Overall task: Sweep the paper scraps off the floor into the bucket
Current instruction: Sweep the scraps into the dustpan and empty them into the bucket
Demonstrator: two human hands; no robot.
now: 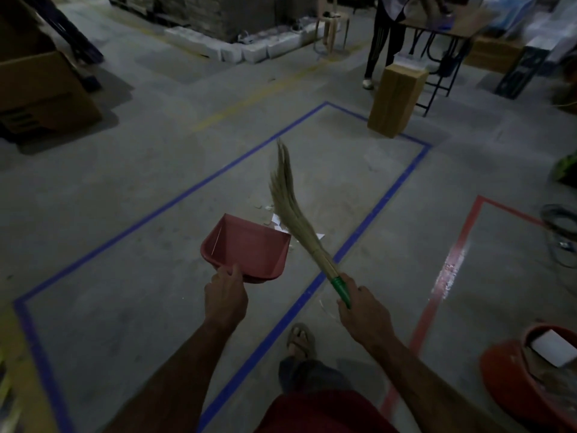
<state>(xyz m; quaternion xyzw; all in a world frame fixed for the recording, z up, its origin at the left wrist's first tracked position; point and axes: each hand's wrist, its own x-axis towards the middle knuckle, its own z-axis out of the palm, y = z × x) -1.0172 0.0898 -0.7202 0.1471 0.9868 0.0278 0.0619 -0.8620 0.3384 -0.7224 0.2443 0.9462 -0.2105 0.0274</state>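
My left hand point(225, 297) grips the near rim of a red dustpan point(246, 248) that sits low over the concrete floor inside a blue tape rectangle. My right hand point(363, 310) grips the green handle of a straw broom point(288, 204), whose bristles point away from me. White paper scraps point(276, 220) lie on the floor at the dustpan's far open edge, partly hidden behind the broom. An orange bucket point(502, 375) stands at the lower right, with a white sheet and other litter inside it.
A tall cardboard box point(395, 100) stands on the far corner of the blue tape point(379, 204). A person stands beside a table point(443, 29) behind it. Large boxes point(43, 89) are at the left. Red tape point(443, 279) and coiled cable point(560, 226) lie to the right. My sandalled foot point(301, 340) is near.
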